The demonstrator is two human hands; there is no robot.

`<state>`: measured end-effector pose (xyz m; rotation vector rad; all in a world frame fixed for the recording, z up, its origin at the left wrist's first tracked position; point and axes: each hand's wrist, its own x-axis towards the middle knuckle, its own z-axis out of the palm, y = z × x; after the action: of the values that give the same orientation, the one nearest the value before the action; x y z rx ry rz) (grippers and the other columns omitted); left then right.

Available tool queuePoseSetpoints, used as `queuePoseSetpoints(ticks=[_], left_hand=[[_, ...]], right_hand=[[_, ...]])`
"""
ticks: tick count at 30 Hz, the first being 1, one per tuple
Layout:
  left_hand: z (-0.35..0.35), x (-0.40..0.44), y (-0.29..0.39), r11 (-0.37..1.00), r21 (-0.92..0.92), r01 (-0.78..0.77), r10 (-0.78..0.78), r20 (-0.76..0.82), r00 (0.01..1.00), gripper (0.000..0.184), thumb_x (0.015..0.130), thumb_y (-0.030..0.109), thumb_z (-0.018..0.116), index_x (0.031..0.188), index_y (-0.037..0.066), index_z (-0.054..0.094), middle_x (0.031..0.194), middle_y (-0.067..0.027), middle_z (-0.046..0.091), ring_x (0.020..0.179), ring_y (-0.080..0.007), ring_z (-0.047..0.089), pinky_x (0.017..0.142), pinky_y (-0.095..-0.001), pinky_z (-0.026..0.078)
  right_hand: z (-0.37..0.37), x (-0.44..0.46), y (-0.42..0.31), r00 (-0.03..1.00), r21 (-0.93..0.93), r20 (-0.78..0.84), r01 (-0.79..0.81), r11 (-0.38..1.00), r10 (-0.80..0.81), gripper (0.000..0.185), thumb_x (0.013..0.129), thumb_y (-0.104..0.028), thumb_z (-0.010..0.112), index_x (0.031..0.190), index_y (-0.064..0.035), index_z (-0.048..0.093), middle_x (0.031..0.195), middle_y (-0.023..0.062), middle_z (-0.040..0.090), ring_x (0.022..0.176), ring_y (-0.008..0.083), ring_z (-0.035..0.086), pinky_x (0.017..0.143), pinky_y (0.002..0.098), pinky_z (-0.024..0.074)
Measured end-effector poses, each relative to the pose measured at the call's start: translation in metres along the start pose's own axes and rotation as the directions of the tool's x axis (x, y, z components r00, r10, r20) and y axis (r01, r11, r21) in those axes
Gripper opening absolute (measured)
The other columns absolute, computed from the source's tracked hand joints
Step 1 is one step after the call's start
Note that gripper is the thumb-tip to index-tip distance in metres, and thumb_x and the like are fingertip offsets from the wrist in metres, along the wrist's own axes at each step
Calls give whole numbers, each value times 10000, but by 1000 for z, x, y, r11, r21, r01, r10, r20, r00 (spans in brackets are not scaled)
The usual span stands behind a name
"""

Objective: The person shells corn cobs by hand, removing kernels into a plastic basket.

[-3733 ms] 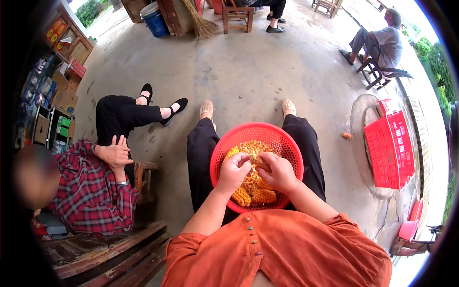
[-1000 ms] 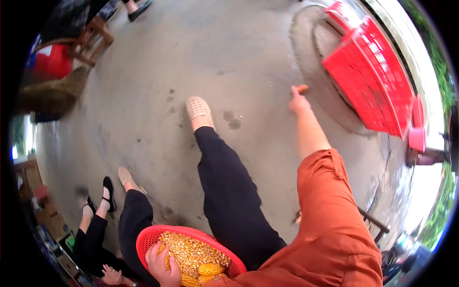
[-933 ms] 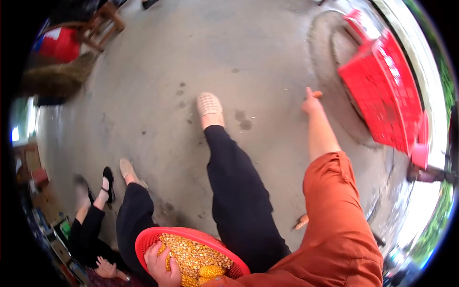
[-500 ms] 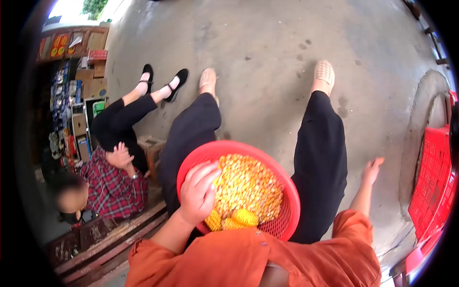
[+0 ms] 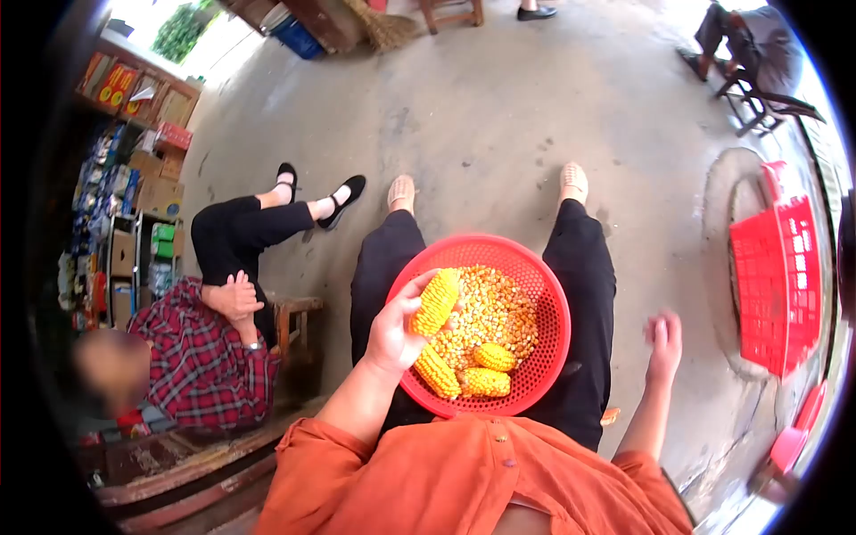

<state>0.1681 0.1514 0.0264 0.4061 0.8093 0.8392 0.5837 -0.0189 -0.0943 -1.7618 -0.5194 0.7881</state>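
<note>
Here, left hand [image 5: 392, 332]: gripping a cob [image 5: 437, 301], which slants above the left part of the basin, its visible side covered in yellow grains.
Right hand [image 5: 664, 341]: out to the right, well apart from the basin and above the floor [image 5: 642, 259], fingers looking partly bent; it is blurred, so I cannot tell whether it is closed on anything.
Basin [image 5: 551, 312]: red, round, full of small holes, resting between the legs.
Kernels [image 5: 495, 303]: loose and golden, spread inside the basin, with the right wall left bare.
Other cobs [image 5: 486, 383]: three, lying in the near part of the basin, one at the left, two close together to its right.
Legs [image 5: 388, 276]: in black trousers, one on each side of the basin, with pale shoes [image 5: 401, 192] at the far ends.
Neighbour [image 5: 209, 357]: a person in a plaid shirt, seated at the left, hands together by the knee.
Crate [image 5: 777, 290]: red, on the floor at the right, beyond the right hand.
Shelves [image 5: 129, 259]: at the left, packed with boxes and packets.
Far side: a blue bucket [image 5: 297, 37] and a broom [image 5: 388, 28] at the left, a person in grey [image 5: 769, 49] on a chair at the right.
</note>
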Motion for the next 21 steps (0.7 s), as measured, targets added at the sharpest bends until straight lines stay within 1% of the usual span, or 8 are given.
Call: queuePoseSetpoints(ticks=[1,3,4,7,11,15,17,21], left_hand=[[-6,0,0,1000,-1,10,-10,38,999,534,926,270,546,1393,25,462,1216,-163,615,1022,-256,646,802,-369,550],[-17,2,-5,975,-176,139,-84,286,954,520,959,362,555,1359,37,483,1160,-174,634,818,-197,650,613,-291,520],[-17,-1,-11,994,-84,74,-50,258,965,533,962,428,576,1338,60,494,1132,-166,640,708,-161,613,527,-252,470],[-29,-8,-19,994,-86,68,-41,287,957,556,904,363,691,1356,106,492,1150,-105,642,861,-149,623,669,-254,515],[-27,-19,-24,997,-49,-61,69,175,982,502,894,325,695,1321,112,536,1194,-72,633,874,-165,640,637,-269,512],[-48,-15,-32,995,-28,-96,100,206,973,451,909,100,663,1338,97,522,1238,-46,615,1035,-188,630,835,-345,549],[-47,-13,-37,977,96,-193,169,215,962,451,892,10,671,1319,63,537,1255,-48,595,1137,-153,578,1001,-304,466],[-37,-11,-39,906,319,-278,196,265,944,506,884,-15,676,1357,41,505,1253,-50,590,1166,-142,559,1014,-292,454]], right_hand=[[28,-5,-61,995,46,52,79,996,-82,224,1007,-117,521,1193,-11,588,999,55,636,929,126,614,845,300,513],[82,-26,-139,945,149,221,213,966,-243,203,997,-85,525,1151,15,611,954,59,658,849,135,631,793,286,522],[111,-44,-167,894,202,361,203,958,-265,178,985,-83,550,1107,11,638,949,58,663,820,129,633,750,271,521],[187,-78,-185,652,40,741,201,979,-164,139,956,-83,612,1054,2,658,874,26,654,777,89,629,705,242,517],[245,-95,-154,636,245,757,-67,967,-147,168,981,-139,608,1085,-8,621,869,1,641,758,87,614,681,248,509],[246,-103,-134,619,301,777,-214,929,-109,153,961,-106,621,1082,-13,612,862,9,621,721,97,599,676,246,497],[241,-100,-126,592,338,797,-272,901,-120,166,943,-90,641,1087,-14,609,879,20,618,726,101,599,680,245,495],[238,-95,-113,572,349,810,-295,889,-129,233,929,-68,652,1149,-10,603,933,21,610,740,96,590,694,246,496]])
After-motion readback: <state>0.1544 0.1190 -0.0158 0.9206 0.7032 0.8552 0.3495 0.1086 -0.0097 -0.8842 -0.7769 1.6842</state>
